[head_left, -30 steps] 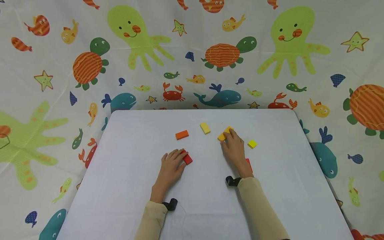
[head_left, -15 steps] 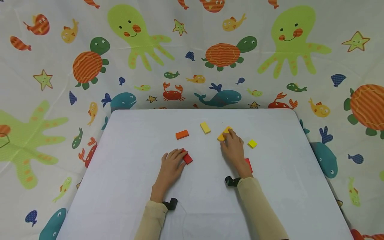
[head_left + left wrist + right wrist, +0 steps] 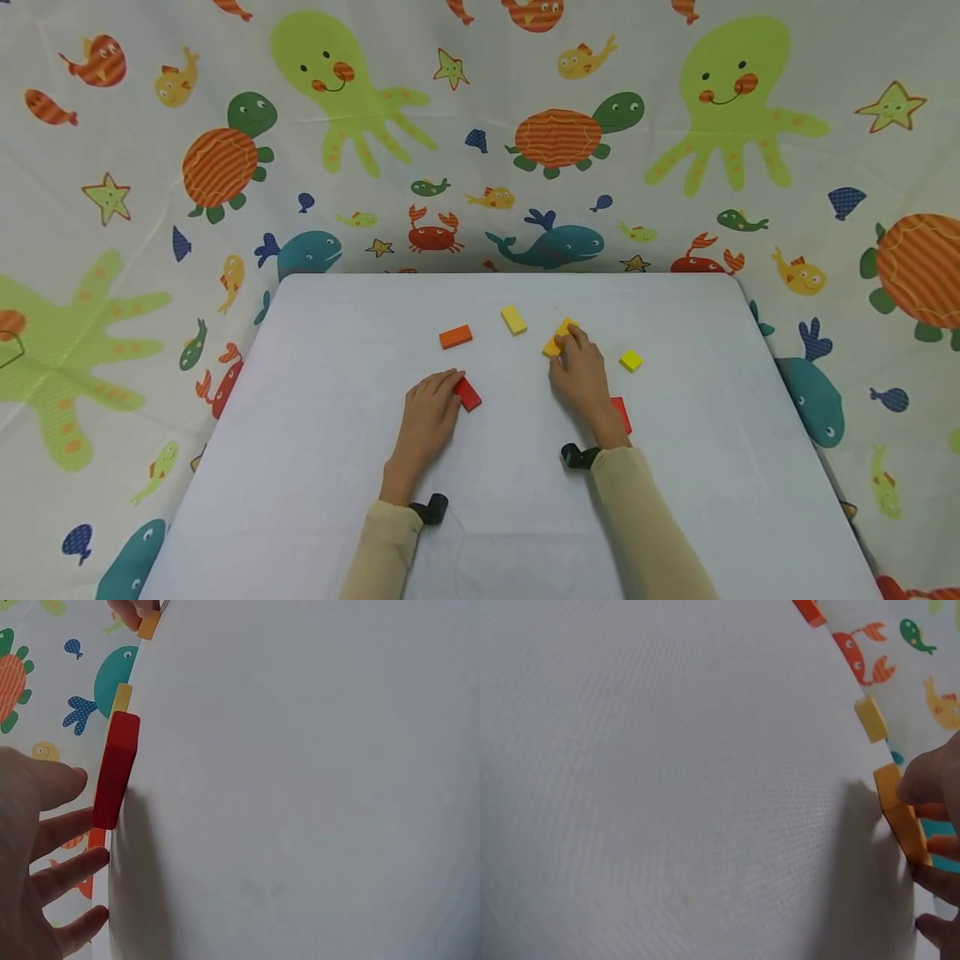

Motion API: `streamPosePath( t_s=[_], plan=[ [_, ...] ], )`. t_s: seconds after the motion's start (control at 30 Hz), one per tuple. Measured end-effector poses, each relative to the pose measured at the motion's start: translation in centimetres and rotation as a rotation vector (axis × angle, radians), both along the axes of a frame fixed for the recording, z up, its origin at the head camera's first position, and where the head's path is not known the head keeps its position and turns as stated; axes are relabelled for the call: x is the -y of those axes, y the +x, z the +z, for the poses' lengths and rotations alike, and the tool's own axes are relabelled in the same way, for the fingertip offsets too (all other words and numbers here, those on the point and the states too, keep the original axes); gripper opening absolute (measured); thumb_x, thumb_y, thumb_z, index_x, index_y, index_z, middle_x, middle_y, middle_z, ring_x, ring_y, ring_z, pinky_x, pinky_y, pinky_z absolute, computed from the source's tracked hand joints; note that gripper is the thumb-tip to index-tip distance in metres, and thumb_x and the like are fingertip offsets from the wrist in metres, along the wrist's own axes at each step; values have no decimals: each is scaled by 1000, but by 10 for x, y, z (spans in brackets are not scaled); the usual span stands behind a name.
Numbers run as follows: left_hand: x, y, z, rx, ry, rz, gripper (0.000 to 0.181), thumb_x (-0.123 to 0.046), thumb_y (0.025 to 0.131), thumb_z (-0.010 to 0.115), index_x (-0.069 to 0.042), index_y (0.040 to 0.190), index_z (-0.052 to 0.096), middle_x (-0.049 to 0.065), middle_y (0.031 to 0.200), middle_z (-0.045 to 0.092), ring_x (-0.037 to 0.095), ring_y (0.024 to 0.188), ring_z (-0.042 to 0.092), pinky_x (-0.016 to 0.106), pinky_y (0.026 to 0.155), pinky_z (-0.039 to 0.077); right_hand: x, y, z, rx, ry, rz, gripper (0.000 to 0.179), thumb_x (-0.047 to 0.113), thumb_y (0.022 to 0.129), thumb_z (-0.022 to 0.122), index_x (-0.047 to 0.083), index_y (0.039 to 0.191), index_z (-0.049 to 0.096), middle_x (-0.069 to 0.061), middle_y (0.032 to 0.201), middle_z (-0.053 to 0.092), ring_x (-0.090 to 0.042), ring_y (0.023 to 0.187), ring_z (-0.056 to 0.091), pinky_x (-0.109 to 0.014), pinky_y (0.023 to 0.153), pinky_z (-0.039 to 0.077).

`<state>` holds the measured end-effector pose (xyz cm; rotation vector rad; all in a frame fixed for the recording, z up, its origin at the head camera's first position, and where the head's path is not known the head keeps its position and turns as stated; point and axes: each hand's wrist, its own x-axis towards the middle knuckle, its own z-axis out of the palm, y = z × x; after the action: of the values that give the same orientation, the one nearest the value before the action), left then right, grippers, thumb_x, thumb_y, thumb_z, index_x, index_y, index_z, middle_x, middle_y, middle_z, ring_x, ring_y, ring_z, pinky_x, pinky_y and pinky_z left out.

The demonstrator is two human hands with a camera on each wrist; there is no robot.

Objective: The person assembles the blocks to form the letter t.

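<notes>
My left hand [image 3: 429, 417] rests on the white table beside a flat red block [image 3: 468, 395], its index fingertip at the block's end. In the left wrist view its fingers [image 3: 71, 874] are spread and the thumb stands apart from the red block [image 3: 116, 771]. My right hand [image 3: 582, 377] pinches an amber-yellow block [image 3: 905, 829], thumb on the near side and fingers behind. A crease across the yellow shape suggests two pieces end to end; the fingers hide part of it in the head view.
An orange block [image 3: 455, 337] and a pale yellow block [image 3: 513, 320] lie farther back. A small bright yellow block [image 3: 631, 360] sits right of my right hand. Another red block [image 3: 621, 414] is partly hidden by my right wrist. A sea-animal cloth [image 3: 480, 183] hangs behind the table [image 3: 315, 350].
My left thumb and fingers have drawn off the red block, so more of it shows. My right hand has shifted slightly left and toward me, uncovering more of the yellow block.
</notes>
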<state>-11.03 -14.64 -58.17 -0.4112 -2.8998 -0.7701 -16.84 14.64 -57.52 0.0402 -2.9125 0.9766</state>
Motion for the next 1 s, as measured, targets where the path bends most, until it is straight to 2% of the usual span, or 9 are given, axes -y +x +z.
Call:
streamPosePath(
  t_s=[0.27, 0.6, 1.0],
  plan=[
    [-5, -1, 3, -20, 21, 1, 46, -17, 103, 64, -18, 148, 58, 5, 147, 63, 31, 137, 54, 59, 113, 43, 0, 2, -4, -34, -1, 32, 38, 14, 98, 64, -2, 133, 62, -22, 159, 45, -45, 137, 54, -57, 118, 42],
    [-12, -6, 8, -29, 57, -9, 45, -14, 101, 66, -18, 145, 60, 4, 140, 67, 31, 133, 57, 58, 111, 44, 1, 5, -3, -26, 25, 67, 37, 15, 97, 66, -1, 130, 63, -22, 158, 46, -45, 133, 57, -57, 115, 45],
    [-27, -15, 11, -40, 66, -33, 43, -15, 102, 65, -18, 145, 61, 5, 137, 70, 31, 130, 59, 58, 112, 44, 2, 10, 1, 37, 28, 111, 35, 15, 98, 64, 3, 130, 63, -17, 162, 44, -43, 142, 51, -58, 120, 40]
  ],
)
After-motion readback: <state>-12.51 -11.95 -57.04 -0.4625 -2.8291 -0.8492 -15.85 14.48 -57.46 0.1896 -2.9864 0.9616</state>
